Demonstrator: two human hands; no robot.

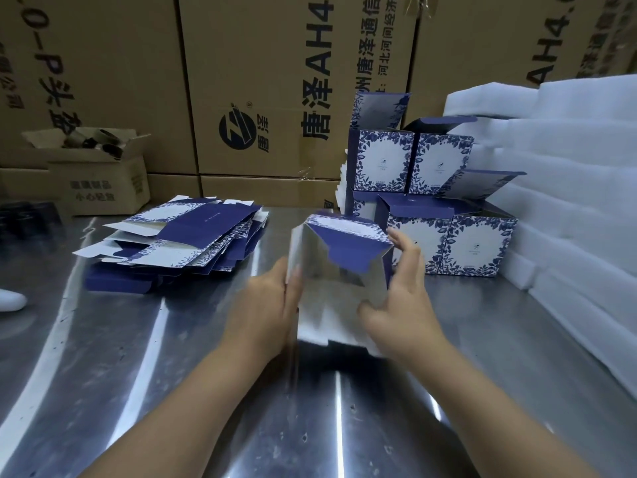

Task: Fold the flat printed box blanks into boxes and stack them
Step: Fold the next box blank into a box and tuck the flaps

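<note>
A half-formed blue and white printed box (341,274) is held above the steel table (138,357), its open end facing me and its silvery inside showing. My left hand (269,305) presses flat against its left wall. My right hand (403,294) grips its right wall, thumb inside near the bottom edge. A pile of flat box blanks (182,239) lies to the left. Several folded boxes (431,198) are stacked two high behind and to the right, some with lids standing open.
White foam sheets (568,188) are piled along the right side. Large brown cartons (275,91) form a wall behind the table. A small open carton (100,181) with dark rolls sits at the back left. A white object (10,301) pokes in at the left edge.
</note>
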